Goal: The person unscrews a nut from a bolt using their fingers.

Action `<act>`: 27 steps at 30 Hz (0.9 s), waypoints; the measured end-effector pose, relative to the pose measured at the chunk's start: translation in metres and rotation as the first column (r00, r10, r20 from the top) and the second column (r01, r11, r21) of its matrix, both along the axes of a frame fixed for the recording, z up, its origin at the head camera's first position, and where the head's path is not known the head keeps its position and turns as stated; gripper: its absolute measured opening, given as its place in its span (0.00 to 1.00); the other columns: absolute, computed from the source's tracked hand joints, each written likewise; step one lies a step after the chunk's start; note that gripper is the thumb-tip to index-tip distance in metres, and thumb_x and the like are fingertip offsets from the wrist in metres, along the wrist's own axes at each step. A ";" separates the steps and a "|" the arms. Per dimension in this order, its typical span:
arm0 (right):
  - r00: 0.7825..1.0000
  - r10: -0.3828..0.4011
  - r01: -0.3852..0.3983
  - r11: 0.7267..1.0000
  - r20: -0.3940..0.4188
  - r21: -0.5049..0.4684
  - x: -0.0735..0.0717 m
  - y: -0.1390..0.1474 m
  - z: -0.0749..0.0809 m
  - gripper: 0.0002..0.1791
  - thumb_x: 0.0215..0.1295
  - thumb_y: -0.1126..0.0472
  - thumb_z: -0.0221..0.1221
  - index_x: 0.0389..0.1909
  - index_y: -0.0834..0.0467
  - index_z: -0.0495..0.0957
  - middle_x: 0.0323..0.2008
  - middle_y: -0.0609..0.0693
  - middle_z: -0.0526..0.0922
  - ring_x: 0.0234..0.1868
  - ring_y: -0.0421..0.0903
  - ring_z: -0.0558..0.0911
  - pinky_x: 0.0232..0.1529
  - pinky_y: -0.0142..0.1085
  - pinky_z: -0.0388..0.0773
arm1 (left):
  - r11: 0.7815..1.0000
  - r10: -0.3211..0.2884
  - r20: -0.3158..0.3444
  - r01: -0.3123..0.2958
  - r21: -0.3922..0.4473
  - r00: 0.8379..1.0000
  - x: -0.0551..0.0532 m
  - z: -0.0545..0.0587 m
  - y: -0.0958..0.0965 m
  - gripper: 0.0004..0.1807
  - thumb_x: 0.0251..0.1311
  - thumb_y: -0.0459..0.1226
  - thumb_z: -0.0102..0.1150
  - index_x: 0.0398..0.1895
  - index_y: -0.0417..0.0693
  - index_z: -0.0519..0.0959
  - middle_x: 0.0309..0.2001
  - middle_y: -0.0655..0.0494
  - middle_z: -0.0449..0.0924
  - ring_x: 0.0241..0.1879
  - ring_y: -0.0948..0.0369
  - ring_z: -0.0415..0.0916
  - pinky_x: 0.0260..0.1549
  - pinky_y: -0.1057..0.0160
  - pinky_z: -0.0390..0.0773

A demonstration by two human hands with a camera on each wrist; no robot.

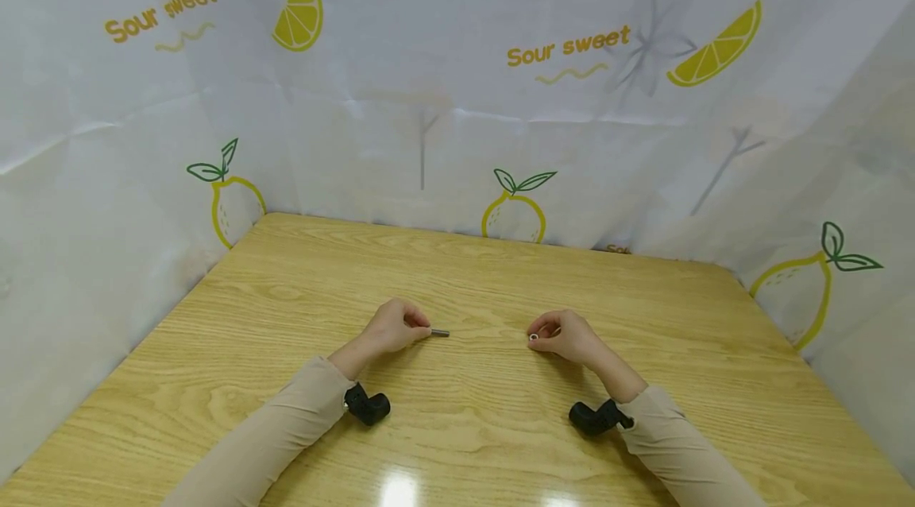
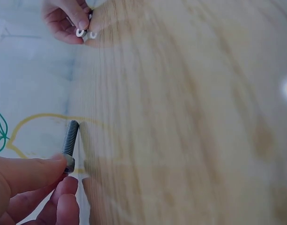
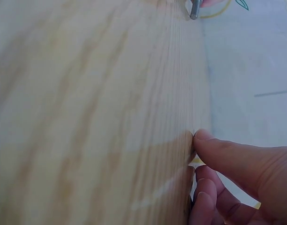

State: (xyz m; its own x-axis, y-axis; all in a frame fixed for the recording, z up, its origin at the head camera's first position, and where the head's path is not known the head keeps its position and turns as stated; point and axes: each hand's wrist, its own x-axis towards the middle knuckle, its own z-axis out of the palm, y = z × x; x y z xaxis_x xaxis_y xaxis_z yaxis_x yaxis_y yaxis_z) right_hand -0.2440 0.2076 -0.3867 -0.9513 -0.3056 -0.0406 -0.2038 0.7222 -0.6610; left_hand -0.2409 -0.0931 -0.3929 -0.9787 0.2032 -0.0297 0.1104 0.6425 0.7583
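My left hand (image 1: pixel 393 327) pinches a metal bolt (image 1: pixel 440 333) by its head, and the threaded shank points to the right. In the left wrist view the thumb presses on the head of the bolt (image 2: pixel 70 140), which leans slightly. Across from it, my right hand (image 1: pixel 568 337) holds a small metal nut (image 1: pixel 533 338) between thumb and fingertips, its hole facing the bolt. The right wrist view shows the thumb (image 3: pixel 227 157) and curled fingers low at the tabletop, and there the nut is hidden. A wide gap lies between bolt and nut.
Both hands are over a wood-grain table (image 1: pixel 465 412). White curtains (image 1: pixel 429 54) printed with lemons stand along its back and sides. Black wrist cameras (image 1: pixel 368 405) are strapped below both hands, close over the tabletop.
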 end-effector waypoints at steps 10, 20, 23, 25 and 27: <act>1.000 -0.003 0.003 1.000 0.004 -0.002 0.002 0.000 0.001 0.09 0.56 0.63 0.65 0.36 0.62 0.82 0.27 0.50 0.79 0.28 0.42 0.73 0.29 0.34 0.70 | 0.999 -0.006 0.010 0.006 -0.038 1.000 0.000 0.000 0.000 0.03 0.55 0.34 0.64 0.30 0.44 0.85 0.31 0.54 0.82 0.30 0.64 0.72 0.29 0.69 0.70; 1.000 0.005 -0.005 1.000 -0.011 0.004 0.001 0.000 0.001 0.09 0.55 0.63 0.65 0.36 0.62 0.82 0.27 0.50 0.79 0.28 0.41 0.73 0.29 0.34 0.71 | 1.000 0.003 0.016 -0.002 -0.030 1.000 -0.001 -0.001 0.000 0.03 0.55 0.33 0.64 0.30 0.43 0.84 0.31 0.54 0.81 0.29 0.63 0.71 0.27 0.70 0.69; 1.000 0.002 -0.002 1.000 -0.008 0.003 0.001 0.000 0.001 0.09 0.55 0.63 0.65 0.36 0.62 0.82 0.26 0.50 0.79 0.27 0.41 0.73 0.29 0.34 0.70 | 1.000 0.003 0.013 -0.003 -0.027 1.000 -0.001 -0.001 0.001 0.03 0.54 0.33 0.64 0.30 0.43 0.84 0.30 0.53 0.81 0.28 0.64 0.71 0.26 0.70 0.68; 1.000 0.000 0.000 1.000 -0.009 0.002 0.001 0.000 0.000 0.08 0.55 0.63 0.65 0.35 0.62 0.82 0.26 0.50 0.79 0.27 0.41 0.73 0.29 0.34 0.70 | 1.000 0.002 0.010 -0.002 -0.023 1.000 -0.001 -0.001 0.001 0.03 0.54 0.33 0.64 0.30 0.42 0.84 0.30 0.53 0.81 0.28 0.64 0.71 0.26 0.70 0.69; 1.000 -0.001 0.001 1.000 -0.007 0.000 0.001 0.001 0.000 0.08 0.55 0.63 0.65 0.35 0.62 0.82 0.26 0.50 0.79 0.27 0.41 0.73 0.28 0.33 0.70 | 1.000 0.002 0.010 -0.001 -0.019 1.000 0.000 0.000 0.001 0.03 0.54 0.33 0.64 0.31 0.42 0.84 0.30 0.53 0.81 0.27 0.64 0.71 0.26 0.71 0.69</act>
State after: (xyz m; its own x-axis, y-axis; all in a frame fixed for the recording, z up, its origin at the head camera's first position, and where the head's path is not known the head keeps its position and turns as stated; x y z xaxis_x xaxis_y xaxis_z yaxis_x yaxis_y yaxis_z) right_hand -0.2427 0.2083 -0.3867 -0.9518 -0.3050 -0.0342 -0.2079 0.7226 -0.6593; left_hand -0.2408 -0.0925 -0.3932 -0.9786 0.2010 -0.0432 0.1020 0.6571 0.7469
